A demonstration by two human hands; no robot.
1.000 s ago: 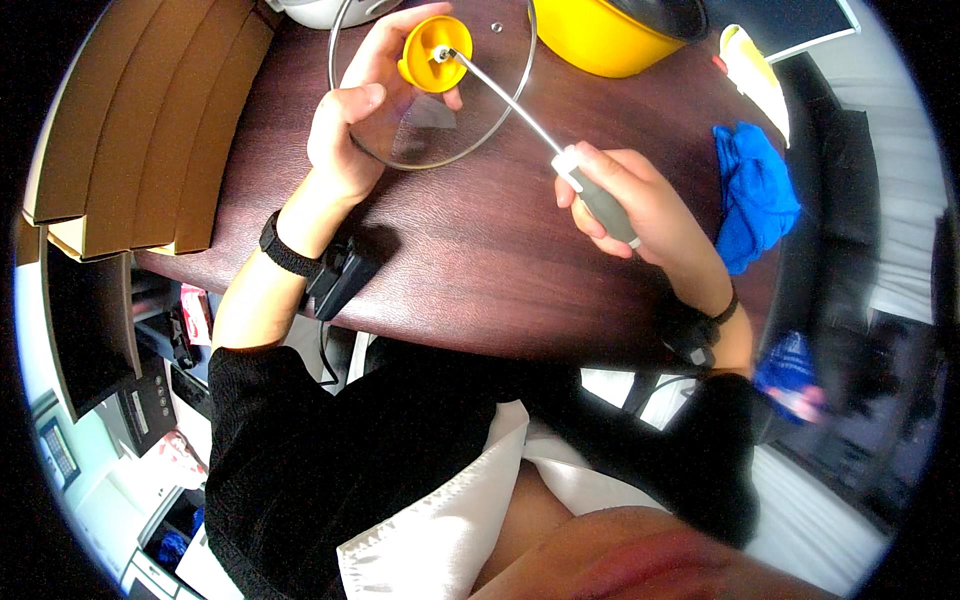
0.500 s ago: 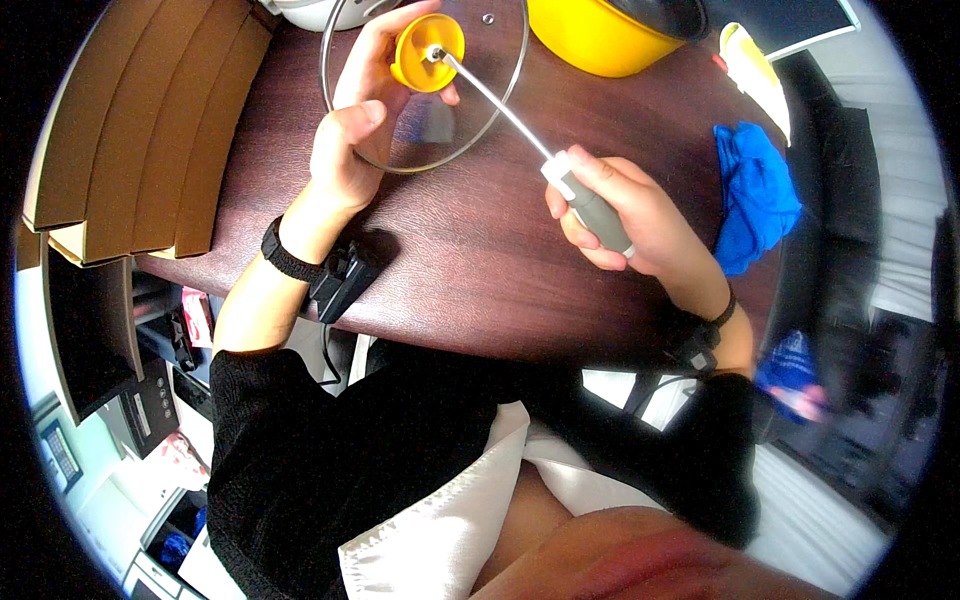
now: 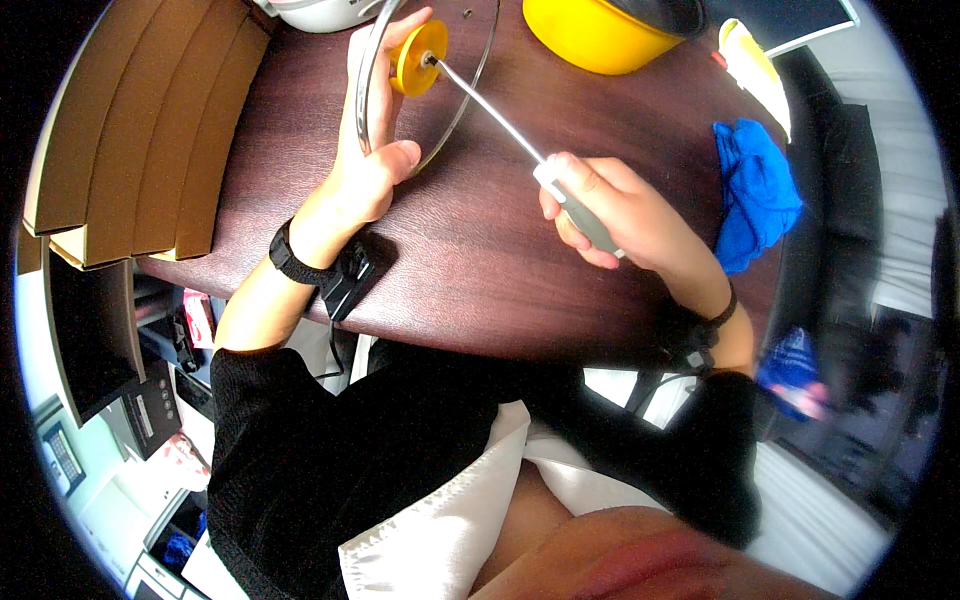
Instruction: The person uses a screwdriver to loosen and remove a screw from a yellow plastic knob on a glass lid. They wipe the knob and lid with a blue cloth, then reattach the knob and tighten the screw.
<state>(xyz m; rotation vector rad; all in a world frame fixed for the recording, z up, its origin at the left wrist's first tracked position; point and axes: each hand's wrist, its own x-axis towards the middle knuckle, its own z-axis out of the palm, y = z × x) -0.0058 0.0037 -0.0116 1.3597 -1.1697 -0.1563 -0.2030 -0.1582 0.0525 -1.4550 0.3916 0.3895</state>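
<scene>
My left hand (image 3: 365,165) grips the glass lid (image 3: 455,95) by its rim — fragile, slippery; my right hand (image 3: 610,215) closes on the screwdriver (image 3: 520,135) — stiff — at the yellow knob (image 3: 418,57).

Flat brown cardboard boxes (image 3: 130,130) stacked at the table's left edge, a dark rectangular box (image 3: 150,415) below them on the floor side, a small red-and-white package (image 3: 200,320) under the table edge, a dark screen corner (image 3: 790,20) at top right.
</scene>
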